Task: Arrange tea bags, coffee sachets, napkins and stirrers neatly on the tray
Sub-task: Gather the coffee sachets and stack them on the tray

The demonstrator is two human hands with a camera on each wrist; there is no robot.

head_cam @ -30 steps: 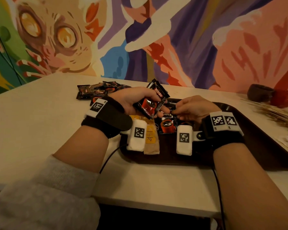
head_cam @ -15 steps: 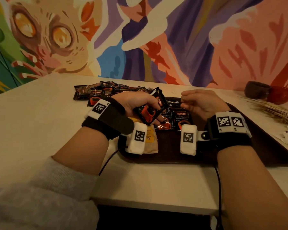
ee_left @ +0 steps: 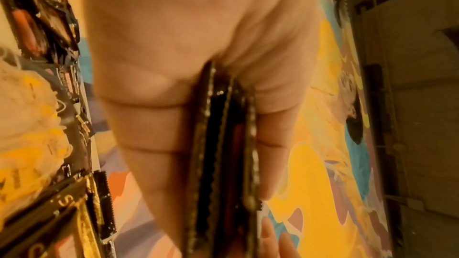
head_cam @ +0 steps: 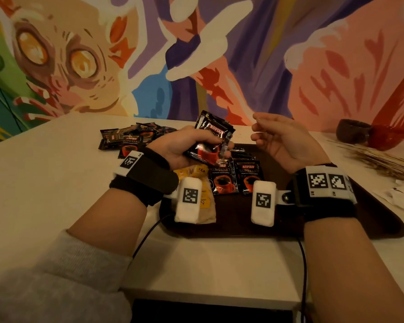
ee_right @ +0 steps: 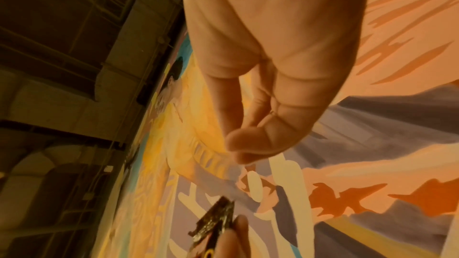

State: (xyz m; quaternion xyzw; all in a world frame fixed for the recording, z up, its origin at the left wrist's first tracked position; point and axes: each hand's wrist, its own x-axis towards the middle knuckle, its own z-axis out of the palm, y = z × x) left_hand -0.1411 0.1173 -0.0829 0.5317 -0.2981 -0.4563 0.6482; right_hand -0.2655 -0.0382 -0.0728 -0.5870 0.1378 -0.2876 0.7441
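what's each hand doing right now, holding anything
Left hand: grips a small stack of black-and-red foil coffee sachets.
Right hand: open, empty, fingers loosely curled.

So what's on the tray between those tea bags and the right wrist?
In the head view, two coffee sachets lie flat side by side on the tray, right of the tea bags.

The tray's [head_cam: 371, 220] right half, toward 3 o'clock, lies bare and open to a reaching hand. Its left part is taken by two flat coffee sachets [head_cam: 236, 178] and yellow tea bags [head_cam: 201, 183]. At 11 o'clock loose sachets [head_cam: 128, 138] crowd the table [head_cam: 56, 183]; at 2 o'clock stirrers [head_cam: 383, 159] and bowls [head_cam: 352, 134] block the way.
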